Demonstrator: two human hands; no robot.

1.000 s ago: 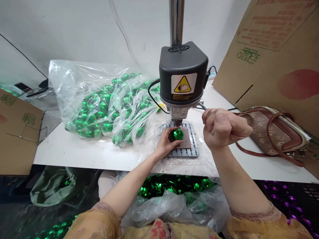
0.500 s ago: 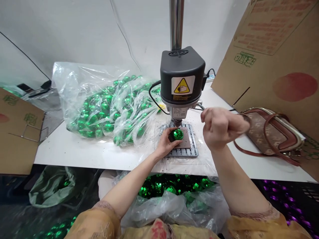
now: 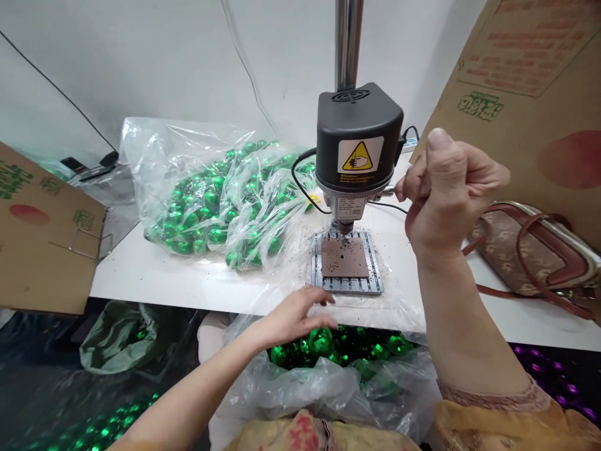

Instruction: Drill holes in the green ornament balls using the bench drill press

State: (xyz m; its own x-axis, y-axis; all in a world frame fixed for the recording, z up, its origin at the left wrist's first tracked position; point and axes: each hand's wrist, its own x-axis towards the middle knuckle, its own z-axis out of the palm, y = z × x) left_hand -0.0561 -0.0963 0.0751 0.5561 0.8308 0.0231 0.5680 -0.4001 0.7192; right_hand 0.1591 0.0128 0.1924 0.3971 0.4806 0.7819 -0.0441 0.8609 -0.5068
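My left hand (image 3: 293,316) hovers with fingers spread just past the table's front edge, over a clear bag of green faceted balls (image 3: 357,354) in my lap. One green ball (image 3: 322,341) lies right under its fingertips. My right hand (image 3: 446,188) is a raised fist closed round the thin metal lever (image 3: 389,188) of the small drill press (image 3: 359,138). The press's brown work pad (image 3: 345,258) on the ribbed base plate (image 3: 375,285) is bare, with a small hole and dark chips on it.
A big clear bag of green balls (image 3: 211,194) lies on the white table (image 3: 188,282) left of the press. A brown handbag (image 3: 530,250) sits at the right, with cardboard sheets leaning at the right (image 3: 530,94) and left (image 3: 37,238). More balls are on the floor.
My left hand took the green ball off the pad and came back over the lap bag, fingers now spread. My right fist swung up with the lever, and the pad is bare.
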